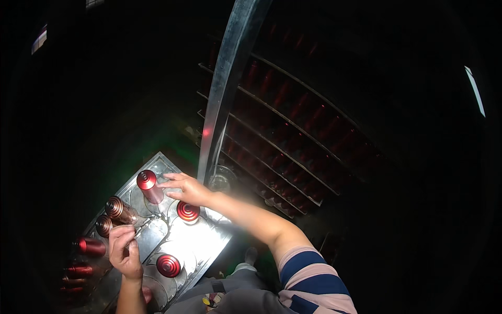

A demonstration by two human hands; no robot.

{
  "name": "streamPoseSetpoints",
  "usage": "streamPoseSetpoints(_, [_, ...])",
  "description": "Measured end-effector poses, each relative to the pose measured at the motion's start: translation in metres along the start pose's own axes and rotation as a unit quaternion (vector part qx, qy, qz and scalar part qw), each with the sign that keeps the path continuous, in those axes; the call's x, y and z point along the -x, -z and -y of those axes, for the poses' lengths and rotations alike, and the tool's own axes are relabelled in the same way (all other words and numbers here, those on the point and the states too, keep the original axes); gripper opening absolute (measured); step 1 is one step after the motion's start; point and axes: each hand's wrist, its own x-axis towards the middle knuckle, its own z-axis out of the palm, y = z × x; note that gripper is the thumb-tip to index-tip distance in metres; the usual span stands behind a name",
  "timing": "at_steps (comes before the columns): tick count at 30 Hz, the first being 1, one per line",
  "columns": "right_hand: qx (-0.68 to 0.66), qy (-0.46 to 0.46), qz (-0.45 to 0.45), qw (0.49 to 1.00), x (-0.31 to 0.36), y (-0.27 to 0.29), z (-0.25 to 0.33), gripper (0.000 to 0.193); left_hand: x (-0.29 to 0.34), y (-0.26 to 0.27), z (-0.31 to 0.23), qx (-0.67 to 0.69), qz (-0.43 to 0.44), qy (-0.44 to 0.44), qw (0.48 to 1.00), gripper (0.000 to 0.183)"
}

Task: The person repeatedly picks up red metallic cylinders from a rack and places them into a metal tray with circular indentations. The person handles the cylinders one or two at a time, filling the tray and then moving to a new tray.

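Observation:
My right hand (184, 187) reaches across a shiny metal plate (209, 238) and grips a tilted red cylinder (148, 185) near the plate's far corner. My left hand (124, 250) is closed around a thin metal tool (139, 229) whose tip points toward the plate's middle. Two coppery ribbed cylinders (116, 208) lie just beyond my left hand. Two red cylinders stand upright in round recesses of the plate, one (187, 211) under my right wrist and one (168, 265) near the front.
A tall metal post (226, 83) rises behind the plate. To the right, a slanted rack (303, 141) holds several rows of red cylinders. More red cylinders (89, 247) lie in the dark at the plate's left. The surroundings are very dark.

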Motion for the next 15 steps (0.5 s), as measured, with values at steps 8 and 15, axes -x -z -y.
streamPoseSetpoints(8, [0.135,0.067,-0.11,0.982,0.21,0.293,0.008,0.035,-0.05,-0.284,-0.051,0.168,0.132,-0.008,0.977,0.022])
streamPoseSetpoints(15, [0.218,-0.062,-0.245,0.943,0.307,0.486,0.004,0.042,-0.24,-0.434,-0.063,0.046,0.12,-0.079,0.989,0.042])
